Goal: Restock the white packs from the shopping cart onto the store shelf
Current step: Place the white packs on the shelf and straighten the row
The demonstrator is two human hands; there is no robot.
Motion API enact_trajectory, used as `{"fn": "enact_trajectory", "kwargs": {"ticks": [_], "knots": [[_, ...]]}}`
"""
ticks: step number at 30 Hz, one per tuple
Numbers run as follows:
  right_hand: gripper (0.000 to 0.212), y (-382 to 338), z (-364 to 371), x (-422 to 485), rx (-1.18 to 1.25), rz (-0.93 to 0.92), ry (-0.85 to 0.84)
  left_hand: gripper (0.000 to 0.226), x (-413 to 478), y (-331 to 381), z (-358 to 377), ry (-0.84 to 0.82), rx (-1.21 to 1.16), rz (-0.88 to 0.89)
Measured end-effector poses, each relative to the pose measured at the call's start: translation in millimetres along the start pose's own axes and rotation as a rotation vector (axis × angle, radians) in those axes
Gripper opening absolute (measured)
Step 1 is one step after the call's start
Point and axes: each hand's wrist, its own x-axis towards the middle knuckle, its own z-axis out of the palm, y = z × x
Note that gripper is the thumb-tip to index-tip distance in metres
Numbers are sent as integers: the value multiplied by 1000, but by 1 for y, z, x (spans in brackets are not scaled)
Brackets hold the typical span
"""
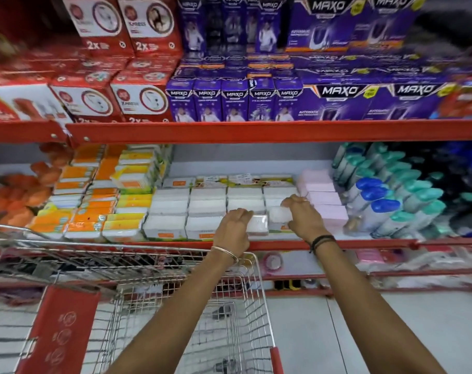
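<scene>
Over the cart (pixel 191 314) at lower centre, our left hand (pixel 233 229) and right hand (pixel 305 217) each close fingers on a white pack (pixel 257 224) at the shelf (pixel 283 244) front, mid-placing; next we likely seat them flush.

Open gap above flat rows of white wrapped packs (pixel 208 203), under red metal shelf beam (pixel 256 132). Flanked by taller orange-yellow pack stacks (pixel 108 195) left, pink packs (pixel 324 195) right.
</scene>
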Motion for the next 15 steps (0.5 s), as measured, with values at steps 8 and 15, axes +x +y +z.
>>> {"fn": "enact_trajectory", "kwargs": {"ticks": [8,15], "knots": [[53,19,31,18,-20,20,-118,68,18,-6,27,-130,69,-72],[62,27,40,19,144,19,-157,68,21,-13,42,-136,37,-90]]}}
